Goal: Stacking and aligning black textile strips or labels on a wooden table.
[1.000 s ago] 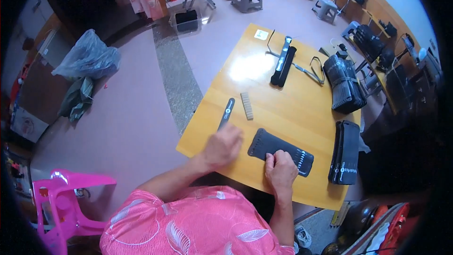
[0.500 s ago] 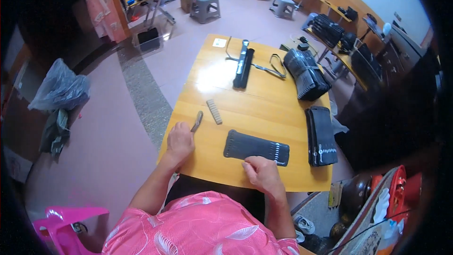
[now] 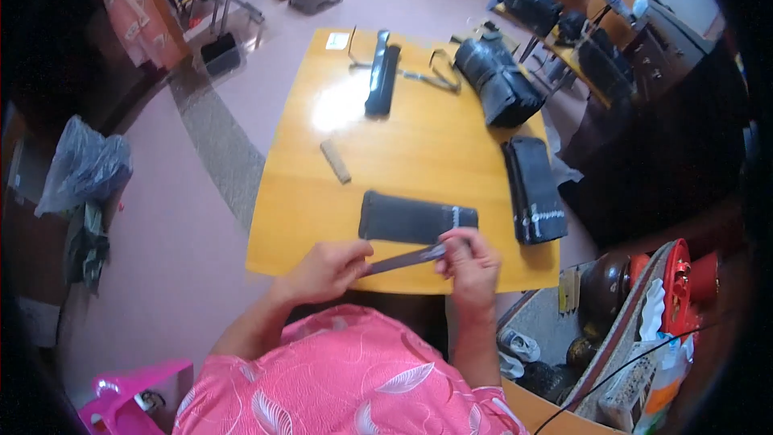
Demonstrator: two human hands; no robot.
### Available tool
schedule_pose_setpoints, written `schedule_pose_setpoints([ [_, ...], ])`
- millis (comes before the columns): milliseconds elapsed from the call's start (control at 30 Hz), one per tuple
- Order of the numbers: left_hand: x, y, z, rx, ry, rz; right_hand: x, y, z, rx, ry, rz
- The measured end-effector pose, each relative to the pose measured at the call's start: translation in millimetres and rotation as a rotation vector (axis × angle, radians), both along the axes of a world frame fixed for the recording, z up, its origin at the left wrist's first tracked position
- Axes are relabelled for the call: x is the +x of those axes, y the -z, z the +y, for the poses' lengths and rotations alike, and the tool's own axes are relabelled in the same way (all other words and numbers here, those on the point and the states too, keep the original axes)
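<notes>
A single head-worn fisheye view looks steeply down from above onto a wooden table, fairly close, with room edges curving outward.

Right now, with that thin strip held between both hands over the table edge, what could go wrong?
The thin grey strip hangs past the table edge, pinched only at its ends by the left hand and right hand; a slip could drop it to the floor. It may also bend. The right hand could nudge the flat black pouch.

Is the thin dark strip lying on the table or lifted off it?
Lifted. The thin dark strip is held between the left hand and right hand, above the table edge, near the flat dark panel.
</notes>
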State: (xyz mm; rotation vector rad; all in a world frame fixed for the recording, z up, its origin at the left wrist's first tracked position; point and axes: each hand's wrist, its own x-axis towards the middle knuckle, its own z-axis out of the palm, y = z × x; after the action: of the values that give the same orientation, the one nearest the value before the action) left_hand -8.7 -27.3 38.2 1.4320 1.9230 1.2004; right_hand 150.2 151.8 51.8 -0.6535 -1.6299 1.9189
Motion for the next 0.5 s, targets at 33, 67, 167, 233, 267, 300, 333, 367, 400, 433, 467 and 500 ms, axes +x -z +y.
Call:
schedule_pose_setpoints([
  [33, -2.8, 9.0, -3.4, -0.032, 0.0, -0.124, 6.6, -2.2, 5.0, -0.006, 0.06, -0.01],
  [67, -3.2, 17.6, -7.8, -0.063, -0.004, -0.248, 16.2, -1.4, 7.9, -0.028, 0.047, -0.029],
  [167, -7.5, 24.8, -13.7, -0.162, -0.005, -0.664, 29.1, 7.5, 15.2, -0.091, 0.108, 0.058],
  [233, -10.1, 22.7, -11.0, -0.185, 0.02, -0.949, 33.8, 14.7, 17.5, -0.13, 0.154, 0.064],
  [267, -10.0, 21.8, -9.5, -0.19, 0.016, -0.955, 34.0, 16.3, 18.2, -0.137, 0.152, 0.057],
  [300, -9.4, 22.1, -8.6, -0.173, -0.022, -1.037, 34.3, 18.4, 18.5, -0.152, 0.148, 0.068],
  [333, -9.2, 22.2, -6.9, -0.155, -0.06, -1.118, 34.3, 19.9, 19.1, -0.166, 0.144, 0.079],
  [367, -9.3, 21.6, -4.2, -0.159, -0.063, -1.122, 33.9, 20.1, 19.9, -0.171, 0.144, 0.075],
  [400, -8.2, 19.7, -3.2, -0.159, -0.153, -1.149, 32.4, 19.1, 20.2, -0.2, 0.15, 0.079],
  [433, -6.8, 18.5, -1.7, -0.157, -0.245, -1.173, 30.5, 17.7, 20.6, -0.229, 0.155, 0.085],
  [467, -4.0, 19.9, 0.2, -0.154, -0.261, -1.168, 32.4, 16.6, 21.6, -0.238, 0.141, 0.088],
  [500, -3.2, 22.3, 0.5, -0.116, -0.281, -1.092, 35.3, 15.7, 21.7, -0.202, 0.137, 0.037],
])
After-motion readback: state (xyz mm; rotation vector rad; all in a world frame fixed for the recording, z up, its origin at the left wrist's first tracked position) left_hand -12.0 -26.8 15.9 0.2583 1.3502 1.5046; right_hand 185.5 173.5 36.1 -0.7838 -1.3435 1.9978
